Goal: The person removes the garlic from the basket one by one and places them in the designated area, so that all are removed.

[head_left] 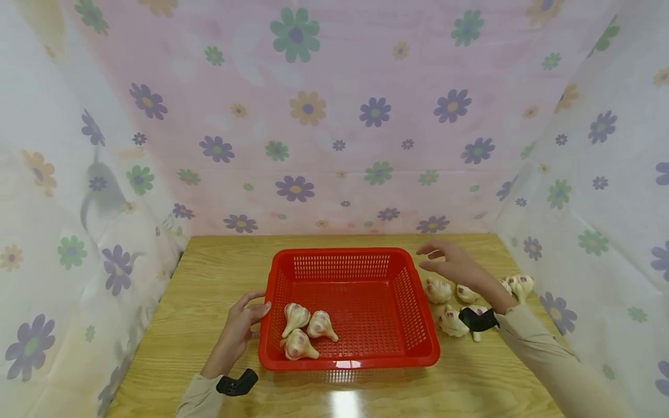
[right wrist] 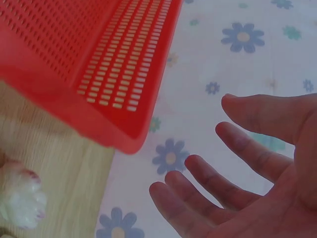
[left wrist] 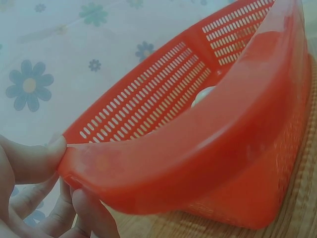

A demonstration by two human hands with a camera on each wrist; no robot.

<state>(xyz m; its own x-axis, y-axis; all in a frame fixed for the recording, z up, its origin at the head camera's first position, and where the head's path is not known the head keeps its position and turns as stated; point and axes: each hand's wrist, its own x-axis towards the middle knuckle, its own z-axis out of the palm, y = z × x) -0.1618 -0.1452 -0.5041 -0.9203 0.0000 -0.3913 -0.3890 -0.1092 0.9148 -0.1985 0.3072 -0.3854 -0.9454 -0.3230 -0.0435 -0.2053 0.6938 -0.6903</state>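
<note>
A red plastic basket (head_left: 360,302) with slotted walls stands on the table. Three garlic bulbs (head_left: 297,316) lie in its front left corner. My left hand (head_left: 239,331) pinches the basket's left rim, thumb on top and fingers underneath, as the left wrist view shows. My right hand (head_left: 453,266) hovers just off the basket's right rim with fingers loosely spread and nothing in them. In the right wrist view, a gap separates its fingertips (right wrist: 195,163) from the basket corner. Below that hand, several garlic bulbs (head_left: 439,290) are on the table, some partly covered by the wrist.
The wood-grain table (head_left: 225,261) reaches back to a flower-printed cloth (head_left: 334,139), which also hangs along both sides. One garlic bulb (head_left: 521,284) lies farthest right, close to the table's right edge. A black wrist camera (head_left: 478,319) sits on the right wrist.
</note>
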